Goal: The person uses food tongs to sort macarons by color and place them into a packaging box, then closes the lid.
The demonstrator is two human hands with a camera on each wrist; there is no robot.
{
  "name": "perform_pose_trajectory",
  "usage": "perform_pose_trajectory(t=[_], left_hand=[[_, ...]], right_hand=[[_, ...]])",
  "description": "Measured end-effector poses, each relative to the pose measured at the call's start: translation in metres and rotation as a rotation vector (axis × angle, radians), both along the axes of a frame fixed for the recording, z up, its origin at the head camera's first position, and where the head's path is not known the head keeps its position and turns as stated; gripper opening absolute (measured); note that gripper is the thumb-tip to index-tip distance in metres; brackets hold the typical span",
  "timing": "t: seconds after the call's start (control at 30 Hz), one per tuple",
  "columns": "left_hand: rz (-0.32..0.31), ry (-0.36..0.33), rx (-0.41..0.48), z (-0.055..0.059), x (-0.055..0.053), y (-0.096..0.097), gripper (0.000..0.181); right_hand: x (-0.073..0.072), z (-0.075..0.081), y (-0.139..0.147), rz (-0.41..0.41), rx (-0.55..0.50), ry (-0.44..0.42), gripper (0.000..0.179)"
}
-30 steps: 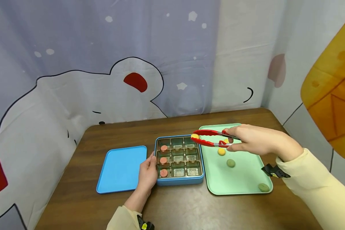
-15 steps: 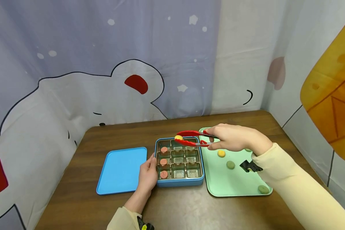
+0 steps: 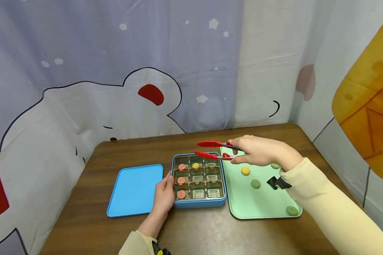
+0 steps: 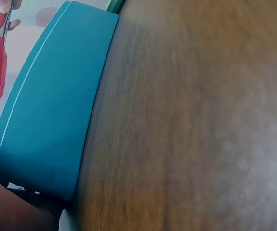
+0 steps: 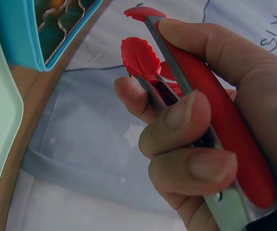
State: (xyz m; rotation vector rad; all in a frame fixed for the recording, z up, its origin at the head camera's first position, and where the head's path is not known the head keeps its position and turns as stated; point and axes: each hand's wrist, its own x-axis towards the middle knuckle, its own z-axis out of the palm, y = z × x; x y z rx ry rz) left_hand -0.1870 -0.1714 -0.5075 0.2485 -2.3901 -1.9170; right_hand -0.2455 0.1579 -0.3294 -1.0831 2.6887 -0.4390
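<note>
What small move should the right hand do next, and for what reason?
Probably the right hand should carry the red tongs over to the yellow piece on the green tray: the red tongs stand open with nothing between them, and in the box the middle column holds only one yellow disc, at its far end.

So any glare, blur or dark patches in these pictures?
Head view: mostly sharp and evenly lit, with a pale sheen on the wooden table in front of the blue box; left wrist view: table grain soft, with whitish glare towards the right edge; right wrist view: dimmer, darkest at the lower right corner, yet the red tongs look fairly crisp.
</note>
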Motion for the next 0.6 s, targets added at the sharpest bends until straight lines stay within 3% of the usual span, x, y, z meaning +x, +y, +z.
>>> perform_pose_trajectory(t=[0.2,0.5,0.6], left_hand=[[-0.003,0.005,-0.01,-0.001,0.0,-0.003,0.042],[0.0,0.014,-0.01,-0.001,0.0,-0.005,0.043],[0.002,0.017,-0.004,0.0,0.0,-0.005,0.044]], right_hand=[[0.001,0.001,0.024,-0.017,-0.016,-0.002,0.024],[0.005,-0.011,0.065,-0.153,0.017,-0.057,0.065],[0.004,-0.017,0.077,-0.165,0.034,-0.086,0.05]])
